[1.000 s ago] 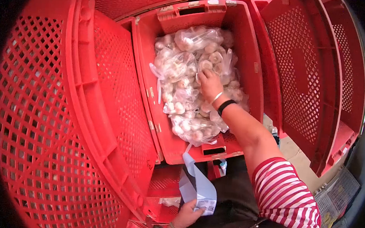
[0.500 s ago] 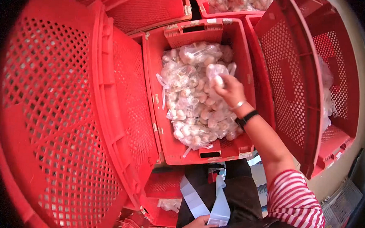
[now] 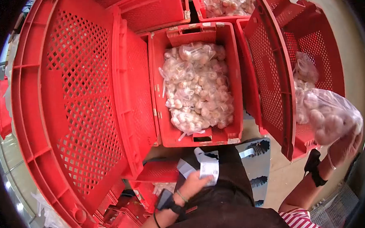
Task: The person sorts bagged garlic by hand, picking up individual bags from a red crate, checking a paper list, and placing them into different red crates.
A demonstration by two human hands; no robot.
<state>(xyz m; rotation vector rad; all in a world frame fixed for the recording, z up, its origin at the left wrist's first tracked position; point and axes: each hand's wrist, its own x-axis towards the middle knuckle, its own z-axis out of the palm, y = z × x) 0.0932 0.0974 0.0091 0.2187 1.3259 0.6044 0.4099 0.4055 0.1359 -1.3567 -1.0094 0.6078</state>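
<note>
My right hand (image 3: 348, 143), at the far right, is closed on a clear plastic bag of garlic (image 3: 327, 116). The bag hangs beside and partly over the right red crate (image 3: 336, 48), where more bagged garlic (image 3: 305, 69) lies. Low in the middle, my left hand (image 3: 195, 185) grips a strip of white labels (image 3: 209, 170), whose tail folds down in front of my dark apron. Ahead of me, the middle red crate (image 3: 155, 66) holds several clear bags of garlic (image 3: 198, 88).
A large perforated red crate (image 3: 76, 107) stands tilted at left. Behind is another crate with bagged garlic (image 3: 231, 3). A grey board with black bristly patches (image 3: 256, 164) lies by my legs. A wire mesh basket (image 3: 335, 211) sits at lower right.
My right hand has moved from the middle crate to the far right and now holds up a bag of garlic. My left hand has raised the label strip.
</note>
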